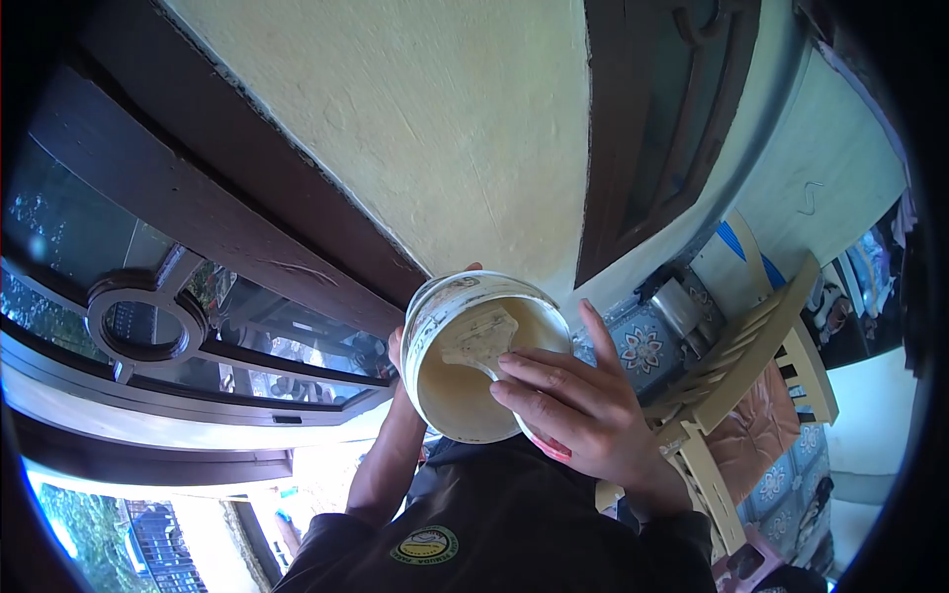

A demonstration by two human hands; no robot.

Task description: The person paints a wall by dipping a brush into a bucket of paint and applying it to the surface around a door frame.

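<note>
A round white bucket (425, 336) with paint smears on its rim tilts toward me, its inside cream-coloured. My left hand (396, 348) grips it from the left and behind; most of that hand is hidden by the bucket. Over the bucket's mouth, my right hand (578, 410) pinches the narrow neck of what looks like a paintbrush (481, 336). Its broad, cream-coated head lies inside the bucket, and a bit of red shows below my fingers. My right thumb points up, away from the other fingers.
Ahead rises a cream wall (435, 119) between a dark brown window frame (287, 267) on the left and another brown frame (633, 128). To the right are a wooden chair (736, 366) with a brown cushion (756, 435) and a patterned tile floor (641, 346).
</note>
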